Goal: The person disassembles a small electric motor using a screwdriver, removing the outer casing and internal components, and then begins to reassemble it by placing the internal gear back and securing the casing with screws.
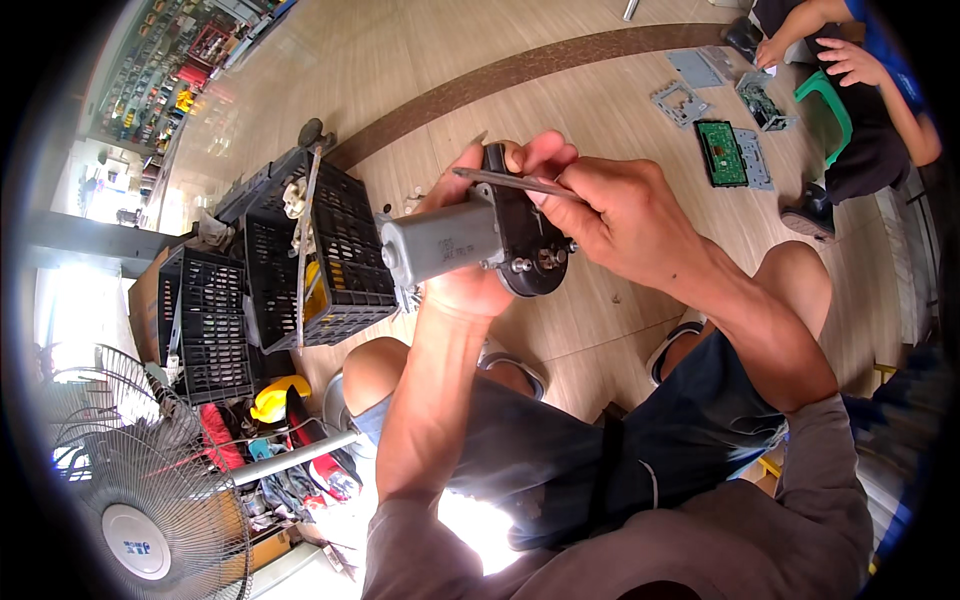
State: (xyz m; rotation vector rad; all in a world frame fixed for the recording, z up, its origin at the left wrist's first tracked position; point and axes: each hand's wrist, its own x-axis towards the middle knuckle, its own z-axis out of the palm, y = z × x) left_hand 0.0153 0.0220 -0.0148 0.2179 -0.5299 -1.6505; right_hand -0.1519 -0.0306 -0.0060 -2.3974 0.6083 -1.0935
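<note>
An electric gear motor [448, 240], with a silver cylinder and a black gear housing [525, 235], is held up above my knees. My left hand [468, 292] cradles it from below, its palm and fingers partly hidden behind it. Bright metal studs stick out of the housing's lower end. My right hand [635, 215] pinches a slim, dark metal tool [505, 180] with a tapered tip pointing left. This tool crosses over the upper part of the housing; whether it touches, I cannot tell. Its other end is hidden in my right hand.
Black plastic crates [345, 255] stand at the left, with a wire-cage fan [140, 500] nearer me. A co-worker's hands [850, 62] show at the far right, near a green stool [832, 105], a green circuit board [722, 153] and metal plates [695, 68] on the floor.
</note>
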